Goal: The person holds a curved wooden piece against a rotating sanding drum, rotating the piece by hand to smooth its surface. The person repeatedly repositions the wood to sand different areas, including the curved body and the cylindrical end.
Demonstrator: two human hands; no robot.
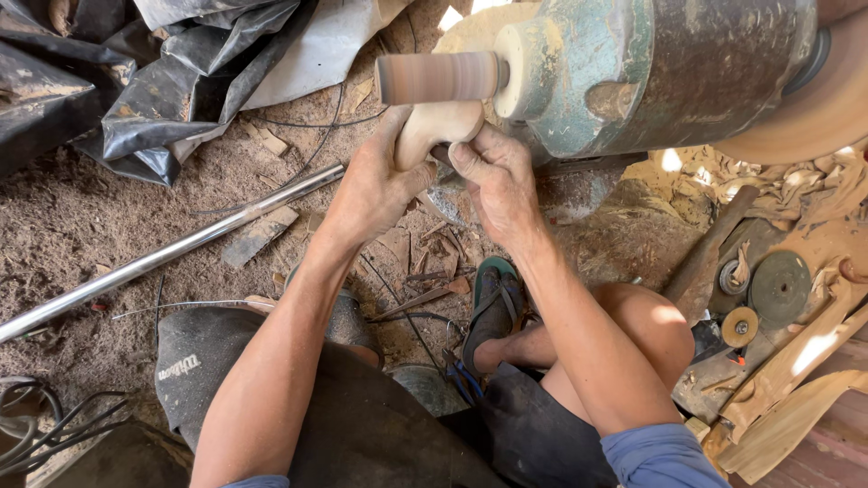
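Sawdust covers the ground (81,217). Both hands, left hand (375,185) and right hand (497,181), grip tightly a smooth pale wooden piece (438,126), pressing it under the spinning sanding drum (438,77) of a green motor (633,72).

I see no packages, signs or screens. The one label is a white printed logo (179,366) on a dark grey fabric piece (203,348), low in view just beside my left forearm, lettering running slightly uphill.
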